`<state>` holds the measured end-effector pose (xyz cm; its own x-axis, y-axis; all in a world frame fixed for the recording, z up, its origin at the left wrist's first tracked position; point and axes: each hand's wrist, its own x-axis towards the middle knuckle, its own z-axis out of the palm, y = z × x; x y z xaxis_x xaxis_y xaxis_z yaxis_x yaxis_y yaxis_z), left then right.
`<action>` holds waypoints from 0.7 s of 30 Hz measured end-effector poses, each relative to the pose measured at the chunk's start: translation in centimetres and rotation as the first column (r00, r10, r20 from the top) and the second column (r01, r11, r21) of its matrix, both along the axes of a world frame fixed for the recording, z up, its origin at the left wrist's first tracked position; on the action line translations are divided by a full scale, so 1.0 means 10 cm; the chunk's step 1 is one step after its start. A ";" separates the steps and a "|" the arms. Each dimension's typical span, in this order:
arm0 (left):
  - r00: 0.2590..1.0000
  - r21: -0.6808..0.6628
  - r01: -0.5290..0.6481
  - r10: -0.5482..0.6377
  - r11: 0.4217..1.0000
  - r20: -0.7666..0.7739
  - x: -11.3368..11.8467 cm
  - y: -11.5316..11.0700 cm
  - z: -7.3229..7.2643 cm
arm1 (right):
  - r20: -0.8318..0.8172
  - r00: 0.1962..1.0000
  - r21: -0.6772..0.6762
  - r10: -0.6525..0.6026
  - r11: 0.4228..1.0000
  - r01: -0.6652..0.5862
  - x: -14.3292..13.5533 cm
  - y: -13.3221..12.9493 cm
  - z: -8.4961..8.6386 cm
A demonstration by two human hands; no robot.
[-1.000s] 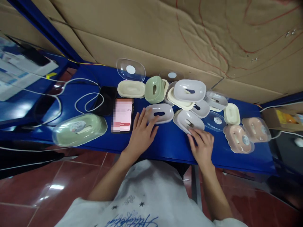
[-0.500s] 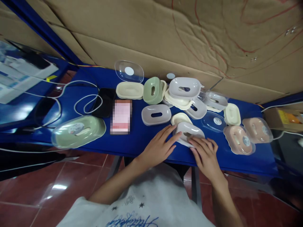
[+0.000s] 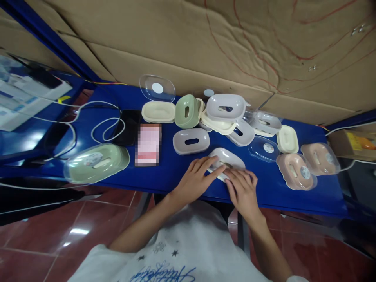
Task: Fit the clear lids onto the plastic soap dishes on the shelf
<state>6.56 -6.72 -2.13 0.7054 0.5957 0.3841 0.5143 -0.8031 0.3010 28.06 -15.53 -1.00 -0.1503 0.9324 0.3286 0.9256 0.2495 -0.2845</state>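
Observation:
A light grey oval soap dish (image 3: 229, 156) with a slot in its floor lies near the front edge of the blue table, and a bit of cream shows under its front side. My left hand (image 3: 198, 177) has its fingers over the left rim of this dish. On the front right rim, my right hand (image 3: 242, 187) rests with bent fingers, some of them reaching inside near the slot. Both hands grip the dish from its two sides. Just behind it sits another grey dish (image 3: 180, 145) with a slot.
Behind lies a pile with a green dish (image 3: 194, 117), a grey dish (image 3: 210, 114) and cream trays (image 3: 158, 111). Lidded pink dishes (image 3: 296, 170) stand right, beside a clear lid (image 3: 261, 150). Left are a phone (image 3: 147, 145), white cable (image 3: 107, 119) and lidded green dish (image 3: 117, 166).
The grey dish and both hands have shifted left and slightly toward me. The cream tray that stuck out behind the dish is now mostly hidden under it.

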 end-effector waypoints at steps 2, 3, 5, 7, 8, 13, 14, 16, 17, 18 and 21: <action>0.999 0.008 0.026 -0.026 1.000 -0.026 -0.05 0.02 0.01 | 0.020 0.997 -0.031 0.073 0.997 -0.072 -0.01 -0.03 0.00; 0.998 0.007 0.053 -0.053 0.999 -0.042 -0.07 0.04 0.01 | 0.031 0.994 -0.042 0.100 0.994 -0.099 0.00 -0.04 0.01; 0.992 -0.004 0.107 -0.107 0.994 -0.067 -0.12 0.05 0.02 | 0.045 0.987 -0.062 0.157 0.986 -0.154 0.06 -0.04 0.01; 0.988 -0.030 0.127 -0.129 0.991 -0.080 -0.16 0.02 0.04 | 0.024 0.978 -0.071 0.209 0.976 -0.207 0.21 -0.01 0.01; 0.989 -0.042 0.123 -0.126 0.992 -0.078 -0.19 0.00 0.04 | 0.006 0.979 -0.064 0.204 0.977 -0.203 0.31 0.03 0.00; 0.997 -0.119 0.071 -0.073 0.990 -0.013 -0.35 -0.14 0.04 | 0.059 0.964 0.030 -0.260 0.966 0.258 0.77 0.21 -0.14; 0.999 -0.135 0.054 -0.053 0.989 0.012 -0.39 -0.16 0.04 | 0.091 0.947 0.029 -0.307 0.952 0.306 0.80 0.21 -0.17; 0.998 -0.170 0.024 -0.014 0.985 0.054 -0.46 -0.18 0.03 | 0.124 0.949 -0.005 -0.290 0.956 0.293 0.79 0.16 -0.20; 0.997 -0.192 0.017 -0.003 0.981 0.074 -0.49 -0.19 0.03 | 0.121 0.960 -0.029 -0.253 0.966 0.258 0.77 0.12 -0.20; 0.996 -0.216 0.022 -0.002 0.976 0.091 -0.52 -0.19 0.03 | 0.112 0.969 -0.052 -0.221 0.972 0.228 0.73 0.07 -0.19; 0.990 -0.277 0.070 -0.033 0.958 0.135 -0.57 -0.17 0.04 | 0.051 0.983 -0.115 -0.179 0.976 0.184 0.66 -0.04 -0.11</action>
